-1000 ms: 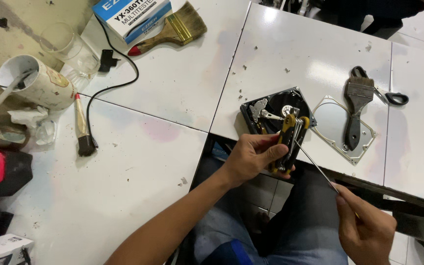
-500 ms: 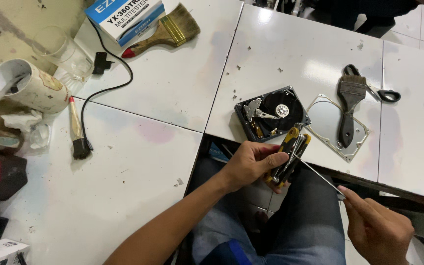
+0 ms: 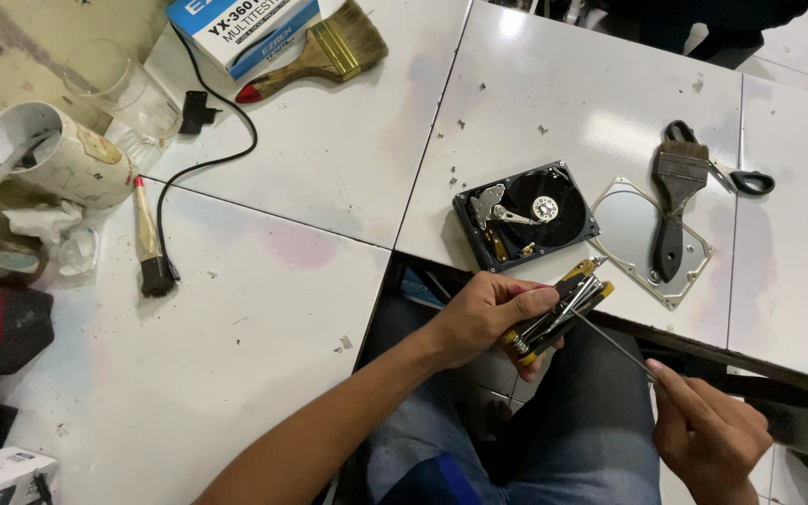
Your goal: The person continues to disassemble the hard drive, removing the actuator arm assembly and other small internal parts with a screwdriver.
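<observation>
- Right hand (image 3: 708, 440) pinches tip of a thin metal blade (image 3: 610, 341) swung out of the folding key set (image 3: 558, 313); not yet seated, by the look of it.
- Left hand (image 3: 479, 313) closed round the set, over the lap, just below table edge.
- Hard drive (image 3: 526, 215) lies open on white table (image 3: 264, 355), lid (image 3: 638, 234) off beside it w/ brush (image 3: 675, 201) on top; platter still in.
- Blade tip type too small to tell; remaining screws unclear.
</observation>
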